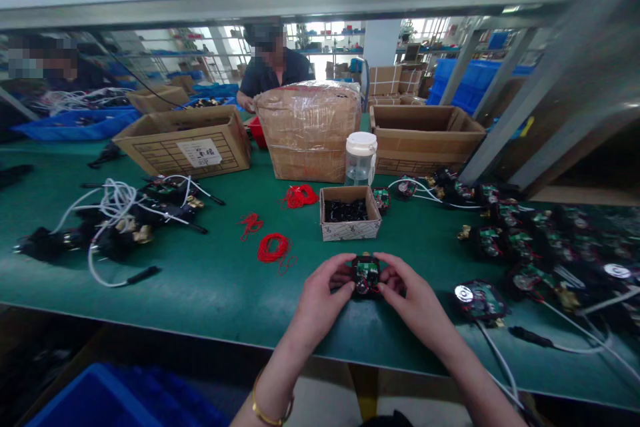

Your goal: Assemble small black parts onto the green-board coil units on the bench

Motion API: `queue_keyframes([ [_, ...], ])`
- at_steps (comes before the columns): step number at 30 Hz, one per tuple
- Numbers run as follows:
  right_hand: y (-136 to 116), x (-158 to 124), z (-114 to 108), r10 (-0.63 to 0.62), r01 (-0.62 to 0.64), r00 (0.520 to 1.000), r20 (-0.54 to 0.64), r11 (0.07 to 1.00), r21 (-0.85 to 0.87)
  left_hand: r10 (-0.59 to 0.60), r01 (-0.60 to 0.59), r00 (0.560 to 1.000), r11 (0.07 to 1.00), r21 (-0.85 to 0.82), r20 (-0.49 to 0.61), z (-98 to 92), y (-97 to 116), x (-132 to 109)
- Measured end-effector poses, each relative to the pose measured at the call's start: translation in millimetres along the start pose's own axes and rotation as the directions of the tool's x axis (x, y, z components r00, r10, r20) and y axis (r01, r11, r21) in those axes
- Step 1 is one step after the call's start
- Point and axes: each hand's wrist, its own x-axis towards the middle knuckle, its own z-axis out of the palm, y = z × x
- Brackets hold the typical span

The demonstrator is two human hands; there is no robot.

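Between both hands is a small black housing with a green circuit board [367,271] inside, its open face turned up. My left hand [327,287] grips its left side between thumb and fingers. From the right side, my right hand [406,285] holds it the same way, the thumb near a bit of red wire. Just beyond the hands stands a small carton [350,231] of small black parts. Bundles of red wire [273,248] lie to the left of the carton. A similar open housing [480,301] with a white cable rests right of my right hand.
Several black units with white cables [120,207] are heaped at the left. More open housings [520,240] crowd the right side. Behind stand a wrapped carton [315,133], a lidded bottle [361,159] and open boxes [195,140]. A metal frame post [520,93] slants down at right. Two people sit opposite.
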Motion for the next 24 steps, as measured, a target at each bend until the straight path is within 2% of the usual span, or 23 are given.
queue_keyframes([
  [3,2,-2,1,0.011,-0.011,1.000,0.017,1.000,0.004,-0.039,0.040,0.999,0.997,-0.059,0.024,1.7,-2,-3],
  [9,2,-3,4,0.015,-0.015,1.000,0.003,1.000,0.012,-0.041,0.042,0.999,0.995,-0.094,0.008,4.9,-2,-5],
  [19,0,-6,21,0.038,-0.041,0.996,-0.076,0.999,-0.032,-0.007,0.011,0.994,0.999,0.033,-0.112,21.4,-3,-6],
  [24,-2,-7,24,0.063,-0.064,0.993,-0.097,0.998,-0.008,-0.018,0.022,0.993,0.999,0.030,-0.117,22.2,0,-6],
])
